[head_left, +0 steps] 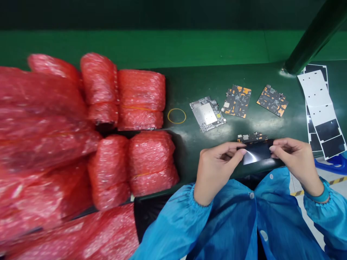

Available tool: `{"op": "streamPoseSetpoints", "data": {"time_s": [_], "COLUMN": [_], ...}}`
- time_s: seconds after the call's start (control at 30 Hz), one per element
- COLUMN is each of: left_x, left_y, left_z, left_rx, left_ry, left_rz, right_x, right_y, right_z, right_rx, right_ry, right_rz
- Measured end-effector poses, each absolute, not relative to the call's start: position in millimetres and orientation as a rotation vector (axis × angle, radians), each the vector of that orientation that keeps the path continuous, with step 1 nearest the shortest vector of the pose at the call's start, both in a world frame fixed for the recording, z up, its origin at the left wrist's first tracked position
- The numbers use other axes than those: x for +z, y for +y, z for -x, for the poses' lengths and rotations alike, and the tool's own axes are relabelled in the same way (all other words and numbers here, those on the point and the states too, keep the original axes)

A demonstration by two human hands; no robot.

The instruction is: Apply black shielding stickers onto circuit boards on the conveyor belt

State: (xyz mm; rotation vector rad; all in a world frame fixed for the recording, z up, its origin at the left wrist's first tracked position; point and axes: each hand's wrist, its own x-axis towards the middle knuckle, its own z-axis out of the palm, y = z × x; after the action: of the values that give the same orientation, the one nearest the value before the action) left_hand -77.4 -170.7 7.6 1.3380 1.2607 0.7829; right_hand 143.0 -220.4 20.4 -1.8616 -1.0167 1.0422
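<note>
Between my two hands a glossy black rectangular sheet (256, 153) is stretched over the near part of a circuit board (252, 137). My left hand (218, 166) pinches the sheet's left corner between thumb and finger. At its right edge, my right hand (295, 159) pinches it in the same way. Only the board's far edge with its small connectors shows; the sheet covers the rest, and whether the two touch I cannot tell. Beyond them lie a board with a silver shield (208, 113) and two black-and-orange boards, one in the middle (238, 101) and one farther right (272, 100).
Red bubble-wrapped bundles (142, 99) are piled across the left side. A yellow rubber band (176, 116) lies on the green table (187, 79). White backing sheets (316, 90) with black pieces lie at the right, near a slanting dark green post (311, 39).
</note>
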Motion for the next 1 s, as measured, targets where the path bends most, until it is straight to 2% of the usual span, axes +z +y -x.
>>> {"op": "streamPoseSetpoints", "data": {"time_s": [0.6,0.83,1.0], "left_x": [9.1,0.0,-15.1], "left_y": [-174.5,-179.2,-185.5], "left_z": [82.9,107.4,120.4], "left_rx": [0.727,0.81,0.819], "left_ry": [1.301,1.327,1.143], "left_rz": [-1.45,-1.84,-2.253], "right_x": [18.6,17.5,13.8], "right_y": [-209.2,-201.8,-203.6], "right_z": [-148.3,-155.5,-152.4], "right_rx": [1.201,1.286,1.261], "right_ry": [-0.937,-0.883,-0.876], "right_rz": [1.805,1.86,1.901]}}
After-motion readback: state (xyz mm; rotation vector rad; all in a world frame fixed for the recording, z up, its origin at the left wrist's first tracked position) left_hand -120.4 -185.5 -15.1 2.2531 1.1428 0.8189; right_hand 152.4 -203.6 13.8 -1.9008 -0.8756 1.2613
